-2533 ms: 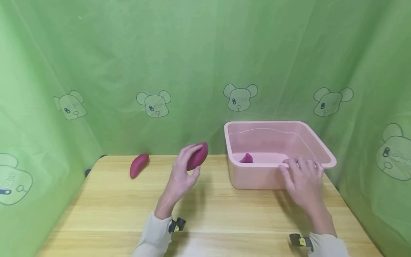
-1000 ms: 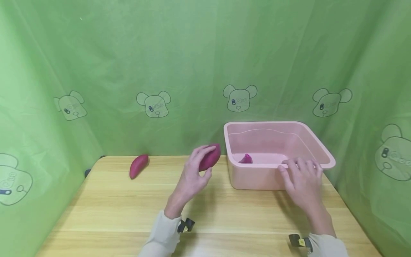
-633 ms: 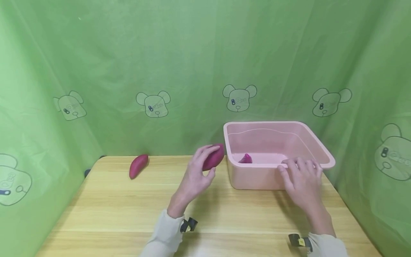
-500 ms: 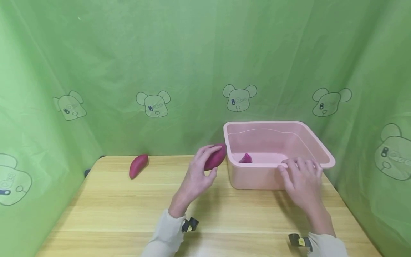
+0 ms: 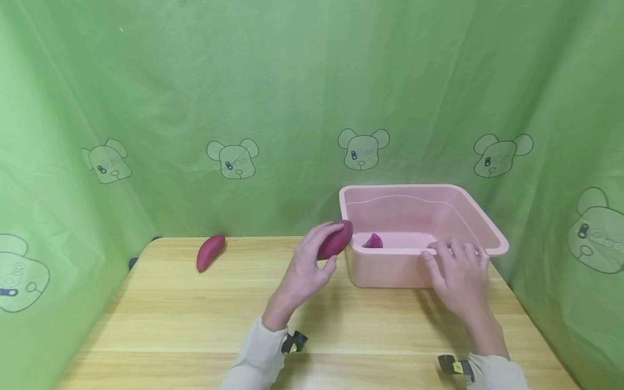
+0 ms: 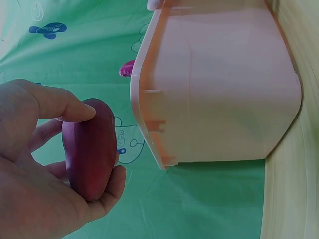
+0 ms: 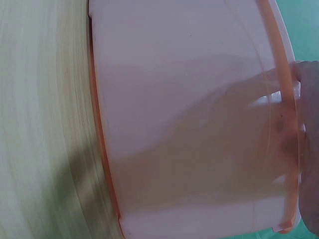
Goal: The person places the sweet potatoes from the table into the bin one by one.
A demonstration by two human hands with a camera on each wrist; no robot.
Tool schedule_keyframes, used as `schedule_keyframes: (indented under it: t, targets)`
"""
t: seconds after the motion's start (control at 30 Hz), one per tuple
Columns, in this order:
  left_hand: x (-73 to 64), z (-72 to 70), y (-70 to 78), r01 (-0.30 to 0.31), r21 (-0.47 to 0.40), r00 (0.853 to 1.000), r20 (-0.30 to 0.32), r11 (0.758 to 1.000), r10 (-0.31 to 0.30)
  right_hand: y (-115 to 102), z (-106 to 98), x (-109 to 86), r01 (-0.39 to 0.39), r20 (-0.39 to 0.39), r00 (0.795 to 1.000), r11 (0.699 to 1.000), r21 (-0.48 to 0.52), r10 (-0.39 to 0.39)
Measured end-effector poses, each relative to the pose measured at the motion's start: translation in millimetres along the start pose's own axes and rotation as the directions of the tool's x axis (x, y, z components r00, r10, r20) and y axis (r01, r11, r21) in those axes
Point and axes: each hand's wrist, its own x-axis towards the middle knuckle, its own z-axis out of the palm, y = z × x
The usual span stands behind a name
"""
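Note:
In the head view my left hand (image 5: 303, 271) holds a purple sweet potato (image 5: 337, 241) off the table, beside the left rim of a pink plastic tub (image 5: 390, 271). The left wrist view shows thumb and fingers curled round the sweet potato (image 6: 90, 152), with a gap between it and the tub. My right hand (image 5: 460, 276) grips the tub's front rim, its fingers hooked over the edge; the tub wall partly hides them in the right wrist view. Inside the tub lies a magenta object (image 5: 374, 241), mostly hidden by the front wall. A second sweet potato (image 5: 211, 252) lies at the table's far left.
The tub stands at the right rear of the light wooden table (image 5: 195, 325). A green curtain (image 5: 292, 108) printed with bear heads encloses the back and both sides. Each wrist wears a dark camera strap.
My left hand has carried the sweet potato to the right, up to the tub's left rim. The right hand, the tub and the other sweet potato have stayed in place.

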Motion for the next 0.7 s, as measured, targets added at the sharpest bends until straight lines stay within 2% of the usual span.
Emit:
schedule_keyframes:
  t: [0.33, 0.7]
  targets:
    - [2.5, 5.6, 4.1, -0.023, -0.011, 1.000, 0.008, 1.000, 0.023, 0.6, -1.1, -0.8, -0.002, 0.011, 1.000, 1.000, 0.003, 0.002]
    - [4.7, 11.2, 9.6, 0.027, 0.021, 1.000, 0.012, 0.999, -0.027, 2.0, -0.3, -0.7, 0.000, 0.013, 1.000, 1.000, -0.003, 0.000]
